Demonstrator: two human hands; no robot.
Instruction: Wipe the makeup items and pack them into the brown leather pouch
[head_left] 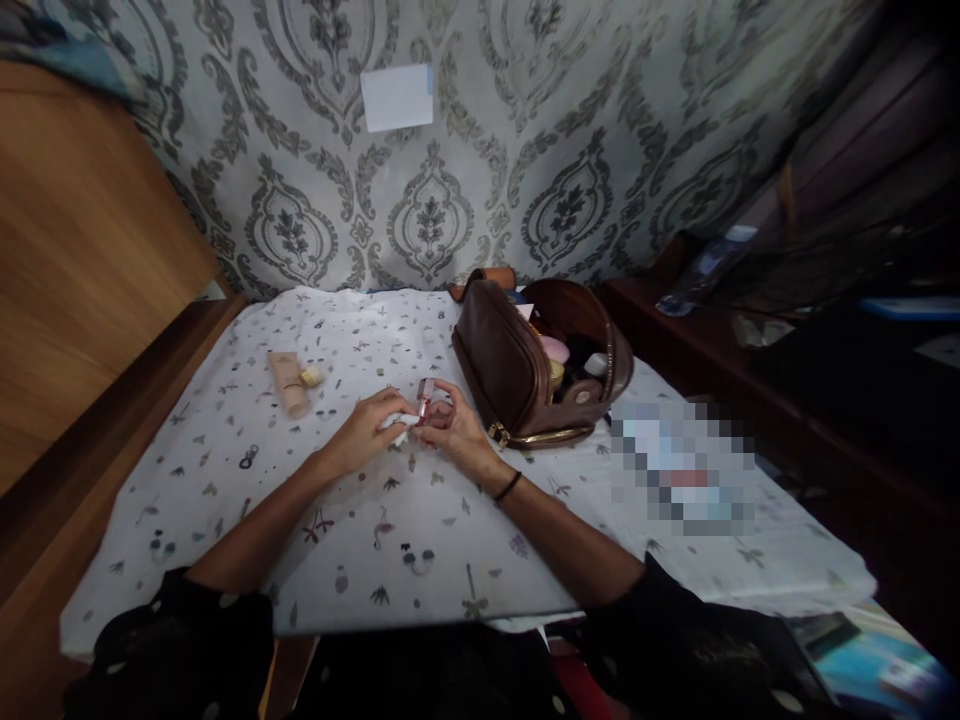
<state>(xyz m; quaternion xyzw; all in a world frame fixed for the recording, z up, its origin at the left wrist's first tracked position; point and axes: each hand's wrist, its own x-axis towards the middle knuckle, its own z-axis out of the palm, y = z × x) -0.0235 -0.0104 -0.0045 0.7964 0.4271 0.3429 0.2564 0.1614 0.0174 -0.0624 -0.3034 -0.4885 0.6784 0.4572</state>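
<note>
In the head view, my right hand [465, 435] is closed around a small clear and pinkish-red cosmetic container [425, 395], held just above the cloth; its exact kind is hard to make out. My left hand [373, 428] pinches a white tissue [403, 422], which touches or nearly touches the container. Left of my hands, a beige squeeze tube [288, 385] lies beside a small item with a pale gold cap [311, 375]. Right of them stands a brown makeup bag [499, 350], unzipped, with several cosmetics inside, among them a pink rounded item [555, 349].
A white printed cloth [360, 570] covers the table. At the right lies a blurred-out flat item [682, 470]. Behind it, a clear plastic bottle [705, 272] rests on a dark ledge. Patterned wallpaper [300, 150] bounds the back, and a wooden panel [82, 230] the left.
</note>
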